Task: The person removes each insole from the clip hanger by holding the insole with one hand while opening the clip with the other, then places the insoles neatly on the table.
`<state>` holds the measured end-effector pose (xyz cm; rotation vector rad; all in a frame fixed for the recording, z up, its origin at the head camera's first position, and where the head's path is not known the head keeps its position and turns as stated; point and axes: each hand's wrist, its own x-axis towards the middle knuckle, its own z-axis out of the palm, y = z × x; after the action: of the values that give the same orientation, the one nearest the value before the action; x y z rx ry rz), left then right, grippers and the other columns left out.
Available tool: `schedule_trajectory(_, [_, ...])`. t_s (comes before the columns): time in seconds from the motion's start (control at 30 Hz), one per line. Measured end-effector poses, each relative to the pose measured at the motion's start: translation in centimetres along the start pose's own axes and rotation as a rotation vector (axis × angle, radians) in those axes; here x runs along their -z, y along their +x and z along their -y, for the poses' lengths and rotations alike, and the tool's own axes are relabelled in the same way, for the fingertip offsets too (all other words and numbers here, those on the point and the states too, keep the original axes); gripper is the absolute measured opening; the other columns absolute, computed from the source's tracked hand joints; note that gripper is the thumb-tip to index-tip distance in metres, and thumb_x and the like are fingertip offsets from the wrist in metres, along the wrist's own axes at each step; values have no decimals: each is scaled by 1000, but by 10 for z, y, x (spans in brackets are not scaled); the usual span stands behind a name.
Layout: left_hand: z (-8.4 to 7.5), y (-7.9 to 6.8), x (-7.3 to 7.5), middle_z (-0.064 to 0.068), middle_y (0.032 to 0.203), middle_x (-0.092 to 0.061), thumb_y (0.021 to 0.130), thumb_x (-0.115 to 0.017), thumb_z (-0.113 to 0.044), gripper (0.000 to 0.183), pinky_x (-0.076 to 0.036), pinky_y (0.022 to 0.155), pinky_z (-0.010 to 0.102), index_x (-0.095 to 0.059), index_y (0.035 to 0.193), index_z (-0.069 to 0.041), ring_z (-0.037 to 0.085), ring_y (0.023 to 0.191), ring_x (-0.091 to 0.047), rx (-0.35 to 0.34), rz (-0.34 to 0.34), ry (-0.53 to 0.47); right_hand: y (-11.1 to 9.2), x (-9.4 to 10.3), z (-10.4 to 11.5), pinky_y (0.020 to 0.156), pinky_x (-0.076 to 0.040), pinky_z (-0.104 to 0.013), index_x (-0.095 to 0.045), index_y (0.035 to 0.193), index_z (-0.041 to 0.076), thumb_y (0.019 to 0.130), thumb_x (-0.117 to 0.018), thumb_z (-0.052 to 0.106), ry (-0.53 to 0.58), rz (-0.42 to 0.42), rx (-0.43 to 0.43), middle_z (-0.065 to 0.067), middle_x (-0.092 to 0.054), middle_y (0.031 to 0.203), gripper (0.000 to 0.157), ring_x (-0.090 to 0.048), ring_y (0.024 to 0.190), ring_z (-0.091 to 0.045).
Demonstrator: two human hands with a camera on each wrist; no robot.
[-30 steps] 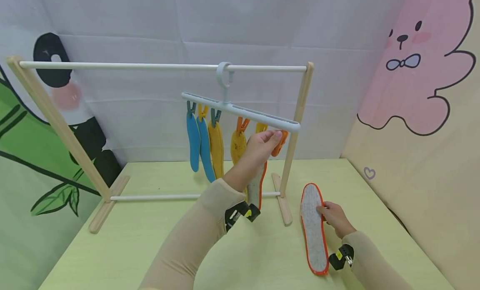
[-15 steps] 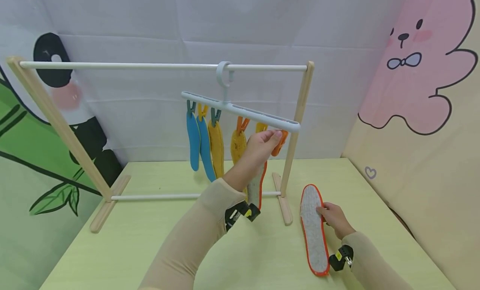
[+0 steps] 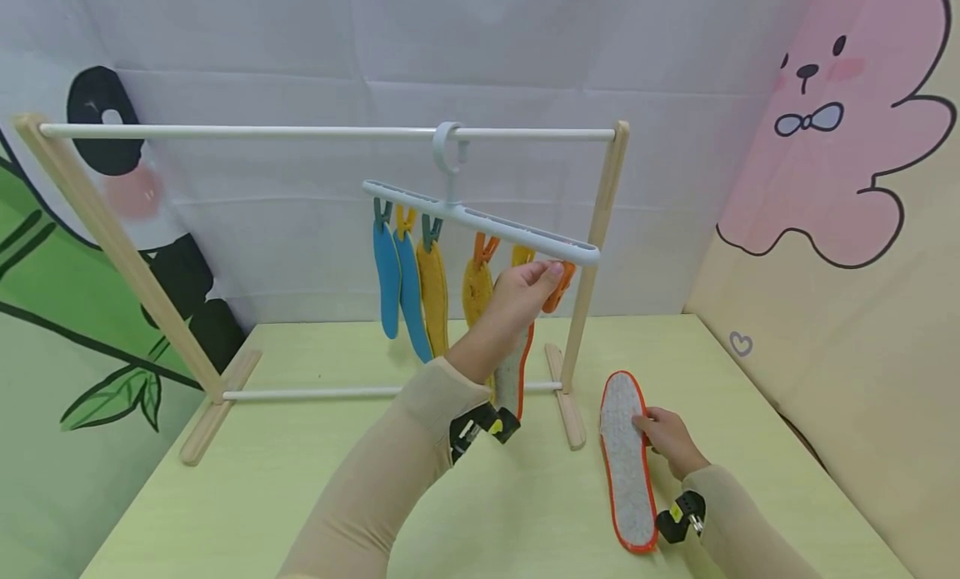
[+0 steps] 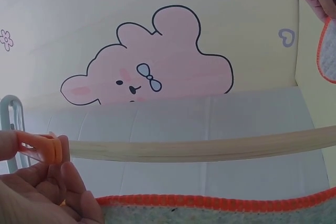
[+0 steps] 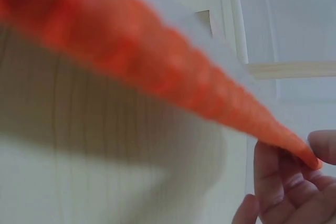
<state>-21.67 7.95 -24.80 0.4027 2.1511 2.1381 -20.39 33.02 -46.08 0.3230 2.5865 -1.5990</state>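
My left hand is raised to the right end of a pale hanger and pinches an orange clothespin below its bar. The left wrist view shows thumb and fingers on that clothespin. Low at the right, my right hand grips the side edge of a grey felt insole with orange stitched edging, held upright over the table. A matching insole hangs behind my left wrist, partly hidden. Blue insoles and yellow insoles hang from clothespins along the bar.
The hanger hooks over the white top rod of a wooden-legged rack. Its right post stands just beyond the clothespin, and a lower rod runs near the tabletop. Walls with cartoon drawings close off the back and right side.
My right hand and its insole have sunk very slightly. The left hand stays at the clothespin, and the hanging insoles look nearly still.
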Motion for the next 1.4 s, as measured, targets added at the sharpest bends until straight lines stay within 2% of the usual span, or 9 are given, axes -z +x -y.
schedule_trajectory(0.4, [1, 0, -1, 16, 124, -61, 101, -49, -20, 36, -40, 101, 37, -59, 126, 5, 23, 117, -53, -19, -16, 6, 1, 0, -6, 65, -42, -31, -54, 111, -12, 95, -48, 10, -1, 18, -1, -4, -57, 82, 28, -54, 69, -14])
schedule_trajectory(0.57, [1, 0, -1, 14, 124, -61, 101, -49, -21, 36, -40, 102, 37, -59, 126, 4, 22, 117, -53, -7, -14, 5, 1, 1, -6, 65, -42, -31, -55, 112, -12, 96, -49, 11, -5, 21, -3, -4, -58, 82, 28, -54, 69, -14])
schedule_trajectory(0.97, [0, -1, -1, 12, 126, -60, 101, -49, -22, 37, -37, 104, 39, -58, 128, 2, 22, 119, -52, 8, -5, 3, 7, 3, -8, 63, -41, -31, -57, 101, -8, 95, -49, 10, -21, 34, -4, -2, -54, 75, 21, -53, 67, -14])
schedule_trajectory(1.13, [0, -1, -1, 11, 128, -59, 101, -49, -23, 38, -37, 105, 40, -58, 128, 2, 22, 122, -51, 9, 4, -3, 10, 8, -9, 64, -42, -31, -57, 98, -6, 94, -50, 11, -60, 57, -5, -4, -56, 77, 19, -55, 69, -16])
schedule_trajectory(1.4, [0, 0, -1, 12, 126, -60, 101, -49, -23, 38, -37, 104, 39, -58, 128, 2, 22, 118, -52, 19, -10, -2, 11, 14, -9, 66, -43, -34, -57, 105, -10, 93, -52, 11, -100, 113, -17, -5, -60, 80, 24, -59, 73, -16])
